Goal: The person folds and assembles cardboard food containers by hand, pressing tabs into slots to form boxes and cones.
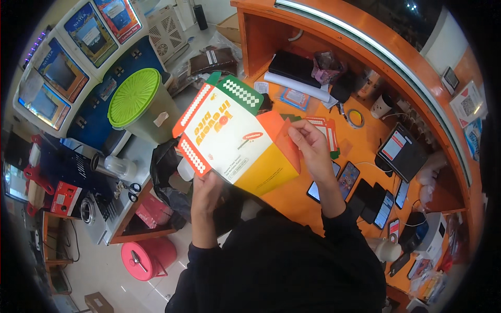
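Observation:
A partly folded cardboard food box (229, 128), white with orange, green and yellow panels, is held up in front of me above the counter. My left hand (206, 195) grips its lower left corner by the red-orange patterned flap, fingers mostly behind the card. On the right side, my right hand (310, 143) pinches an orange flap between thumb and fingers. The green patterned flap at the far edge stands outward. Behind my right hand, another piece of similar patterned card (326, 133) lies on the orange counter (284, 203).
Several phones (348, 180) and a tablet (395, 146) lie at the right. Tape (356, 118) and a paper cup (382, 106) sit farther back. To the left stand a green-lidded container (136, 99), a drink dispenser (94, 36) and, on the floor, a pink bucket (164, 253).

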`<state>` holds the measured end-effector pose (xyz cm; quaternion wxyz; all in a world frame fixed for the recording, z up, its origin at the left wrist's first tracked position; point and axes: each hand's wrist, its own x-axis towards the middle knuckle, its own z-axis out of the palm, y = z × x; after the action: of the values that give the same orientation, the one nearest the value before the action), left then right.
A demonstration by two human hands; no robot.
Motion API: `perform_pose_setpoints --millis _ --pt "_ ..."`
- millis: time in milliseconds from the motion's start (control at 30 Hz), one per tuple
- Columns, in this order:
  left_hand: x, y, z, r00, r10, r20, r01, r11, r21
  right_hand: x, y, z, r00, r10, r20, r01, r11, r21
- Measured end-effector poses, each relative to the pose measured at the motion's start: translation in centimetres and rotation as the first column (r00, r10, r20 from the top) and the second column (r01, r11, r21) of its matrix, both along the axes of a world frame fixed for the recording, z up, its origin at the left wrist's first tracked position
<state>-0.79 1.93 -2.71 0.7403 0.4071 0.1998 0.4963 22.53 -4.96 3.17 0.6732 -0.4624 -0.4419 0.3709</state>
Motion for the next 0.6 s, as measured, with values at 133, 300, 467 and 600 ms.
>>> perform_pose_setpoints --millis 133,300,467,600 --pt "2.9 -0.9 1.3 0.994 0.085 0.064 -0.068 0.969 -0.237 -2.0 -0.3 0.2 0.777 -0.395 0.490 0.211 0.897 0.388" --pt "3.1 -0.2 2.4 0.997 0.077 0.000 -0.075 0.975 -0.207 -2.7 -1.6 1.2 0.474 -0.509 0.719 -0.160 0.753 0.639" --pt "1.8 -0.6 2.7 0.978 0.208 -0.021 -0.207 0.978 0.029 -2.7 -1.5 0.2 0.719 -0.242 0.652 -0.044 0.920 0.390" --pt "1.2 -0.5 2.7 0.983 0.184 -0.004 -0.184 0.983 0.026 -4.3 -0.9 0.1 0.819 -0.252 0.515 -0.043 0.868 0.494"
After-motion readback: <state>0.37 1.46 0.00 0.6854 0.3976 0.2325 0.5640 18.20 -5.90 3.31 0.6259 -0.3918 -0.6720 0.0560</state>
